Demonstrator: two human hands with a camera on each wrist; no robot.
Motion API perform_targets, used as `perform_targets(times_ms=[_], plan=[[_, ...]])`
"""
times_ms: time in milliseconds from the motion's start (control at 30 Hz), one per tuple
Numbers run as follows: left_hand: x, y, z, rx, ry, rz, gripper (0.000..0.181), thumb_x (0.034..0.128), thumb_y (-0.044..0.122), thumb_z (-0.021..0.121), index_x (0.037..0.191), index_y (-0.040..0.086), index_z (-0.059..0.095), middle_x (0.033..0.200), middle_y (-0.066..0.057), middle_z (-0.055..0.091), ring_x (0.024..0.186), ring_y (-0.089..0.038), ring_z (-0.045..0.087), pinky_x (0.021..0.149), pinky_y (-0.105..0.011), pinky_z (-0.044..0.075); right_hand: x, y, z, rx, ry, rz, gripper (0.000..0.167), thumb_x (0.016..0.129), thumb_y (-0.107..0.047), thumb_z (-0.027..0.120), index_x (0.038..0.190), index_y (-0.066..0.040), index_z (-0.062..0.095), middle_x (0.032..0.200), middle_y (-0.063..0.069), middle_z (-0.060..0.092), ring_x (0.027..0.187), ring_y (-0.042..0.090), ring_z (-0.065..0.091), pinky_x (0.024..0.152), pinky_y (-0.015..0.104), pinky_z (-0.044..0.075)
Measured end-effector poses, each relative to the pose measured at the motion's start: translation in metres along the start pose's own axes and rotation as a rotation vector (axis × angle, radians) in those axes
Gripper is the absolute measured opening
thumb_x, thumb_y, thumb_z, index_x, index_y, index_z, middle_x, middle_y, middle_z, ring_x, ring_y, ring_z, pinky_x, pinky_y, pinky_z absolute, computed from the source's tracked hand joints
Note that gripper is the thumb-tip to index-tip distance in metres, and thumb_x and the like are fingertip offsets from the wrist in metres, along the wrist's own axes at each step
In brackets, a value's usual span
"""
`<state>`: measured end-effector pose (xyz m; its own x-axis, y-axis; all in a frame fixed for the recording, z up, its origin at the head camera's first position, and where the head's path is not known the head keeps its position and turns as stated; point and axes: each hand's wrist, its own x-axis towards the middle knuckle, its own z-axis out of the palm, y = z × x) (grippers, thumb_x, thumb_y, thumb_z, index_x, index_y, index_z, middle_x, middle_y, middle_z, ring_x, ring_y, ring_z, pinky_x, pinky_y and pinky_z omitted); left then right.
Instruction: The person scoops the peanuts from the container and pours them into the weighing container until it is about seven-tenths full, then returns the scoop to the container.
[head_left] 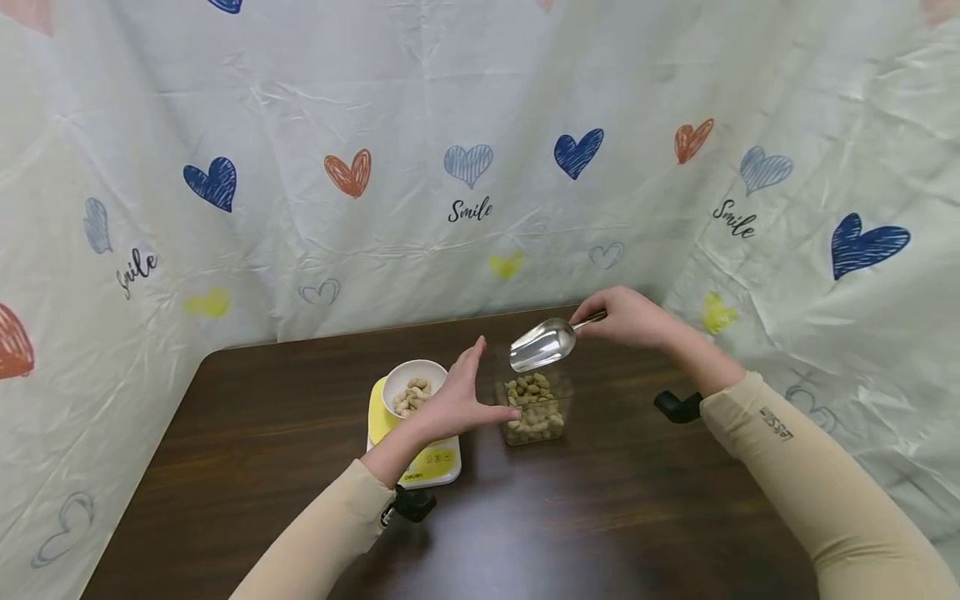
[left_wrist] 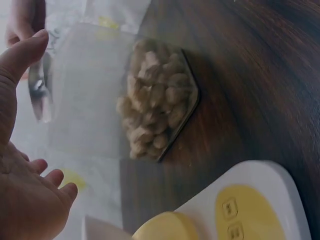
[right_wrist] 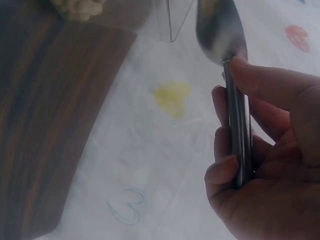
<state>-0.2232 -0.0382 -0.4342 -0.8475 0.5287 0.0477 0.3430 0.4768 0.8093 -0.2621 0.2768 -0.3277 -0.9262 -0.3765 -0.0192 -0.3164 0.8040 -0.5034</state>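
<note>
A metal scoop (head_left: pixel 542 344) is held by its handle in my right hand (head_left: pixel 626 318), above a clear container (head_left: pixel 536 417) of peanuts. In the right wrist view the fingers of my right hand (right_wrist: pixel 270 145) curl round the scoop's dark handle (right_wrist: pixel 239 125). My left hand (head_left: pixel 456 402), thumb and fingers spread apart, is beside the container's left side; whether the thumb touches it I cannot tell. The left wrist view has my left hand (left_wrist: pixel 30 190) near the peanuts' container (left_wrist: pixel 90 95), its fingers grasping nothing.
A white bowl (head_left: pixel 416 369) with several peanuts stands on a yellow and white scale (head_left: pixel 441 467), partly behind my left hand and forearm. The dark wooden table (head_left: pixel 247 450) ends at a white curtain (head_left: pixel 420 250) printed with hearts.
</note>
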Motion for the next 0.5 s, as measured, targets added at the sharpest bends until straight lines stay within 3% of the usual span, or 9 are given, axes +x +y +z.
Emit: perform_targets(times_ms=[167,367,500], plan=[[0.011,-0.005,0.011,-0.007,-0.012,-0.032,0.132,0.0755,0.058,0.086,0.165,0.025,-0.004,0.17,-0.006,0.007,0.155,-0.023,0.008,0.119,-0.051,0.023,0.004,-0.002,0.004,-0.102,-0.003,-0.098,0.013,0.094,-0.017,0.076,0.106,-0.014,0.08,0.107,0.002,0.074,0.102,0.026,0.066,0.087,0.047,0.05],[0.017,-0.009,0.016,0.007,-0.019,-0.049,0.13,0.0757,0.058,0.085,0.166,0.022,-0.001,0.17,-0.008,0.012,0.155,-0.026,0.009,0.119,-0.052,0.022,0.01,-0.014,0.015,-0.243,-0.023,-0.175,0.012,0.092,-0.017,0.079,0.103,-0.017,0.081,0.103,-0.003,0.071,0.108,0.027,0.061,0.106,0.054,0.035],[0.019,-0.008,0.017,0.023,-0.017,-0.05,0.128,0.0753,0.06,0.085,0.166,0.022,0.003,0.168,-0.008,0.017,0.154,-0.027,0.012,0.119,-0.05,0.023,0.015,-0.02,0.023,-0.301,-0.024,-0.219,0.011,0.09,-0.014,0.08,0.1,-0.017,0.081,0.1,-0.003,0.071,0.105,0.026,0.06,0.103,0.05,0.039]])
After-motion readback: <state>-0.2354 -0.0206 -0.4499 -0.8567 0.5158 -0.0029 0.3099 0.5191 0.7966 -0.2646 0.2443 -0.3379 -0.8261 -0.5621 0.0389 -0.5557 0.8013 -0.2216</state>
